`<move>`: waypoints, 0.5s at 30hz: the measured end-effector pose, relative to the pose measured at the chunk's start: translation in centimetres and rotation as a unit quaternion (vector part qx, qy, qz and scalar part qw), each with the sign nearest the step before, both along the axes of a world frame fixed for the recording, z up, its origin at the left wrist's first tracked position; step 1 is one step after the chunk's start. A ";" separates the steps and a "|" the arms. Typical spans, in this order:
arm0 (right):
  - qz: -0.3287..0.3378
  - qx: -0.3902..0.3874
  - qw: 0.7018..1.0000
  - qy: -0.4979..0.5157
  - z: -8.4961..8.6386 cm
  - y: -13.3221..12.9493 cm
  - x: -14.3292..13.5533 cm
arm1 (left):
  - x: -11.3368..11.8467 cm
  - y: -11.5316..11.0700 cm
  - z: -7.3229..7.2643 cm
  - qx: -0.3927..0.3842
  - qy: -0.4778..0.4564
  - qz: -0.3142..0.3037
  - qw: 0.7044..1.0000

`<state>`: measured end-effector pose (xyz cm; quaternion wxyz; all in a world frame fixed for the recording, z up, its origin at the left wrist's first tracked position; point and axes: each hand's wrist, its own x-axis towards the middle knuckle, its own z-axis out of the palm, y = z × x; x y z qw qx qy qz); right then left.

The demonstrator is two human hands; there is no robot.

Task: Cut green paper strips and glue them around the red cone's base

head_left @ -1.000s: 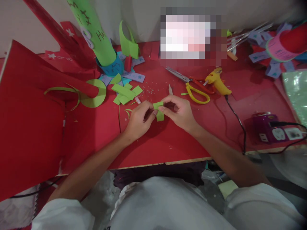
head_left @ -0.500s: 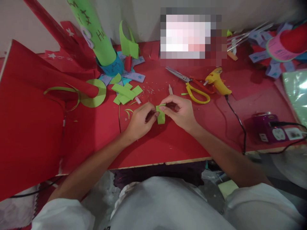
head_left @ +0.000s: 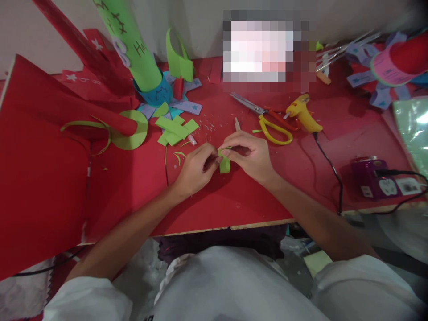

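Low over the red tabletop point(head_left: 214, 207), a small strip of green paper point(head_left: 225, 166) is pinched between both hands, its upper end bent over. My left hand point(head_left: 197, 167) is closed with thumb and forefinger on the strip's left edge. From the other side my right hand point(head_left: 252, 154) grips the upper end between thumb and fingers. Several cut green paper strips point(head_left: 174, 130) lie in a loose pile up and to the left of my hands. Beyond my right hand rest scissors point(head_left: 276, 133) with yellow and red handles.
A yellow glue gun point(head_left: 305, 113) lies at right, its black cord running to a purple power outlet box point(head_left: 376, 178). A green paper tube point(head_left: 137, 49) stands at back left. Large red sheet point(head_left: 40, 178) rises on the left; paper scraps point(head_left: 179, 157) are scattered about.
My right fingertips have shifted slightly left over the strip's upper end, covering more of it. The left hand looks much the same.
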<state>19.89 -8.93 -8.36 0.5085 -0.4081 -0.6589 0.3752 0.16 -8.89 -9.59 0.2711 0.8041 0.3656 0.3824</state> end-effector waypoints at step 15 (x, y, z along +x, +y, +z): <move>-0.003 -0.032 0.999 0.028 0.3 -0.1 0.0 | 0.0 0.0 0.2 -0.005 0.009 0.000 1.000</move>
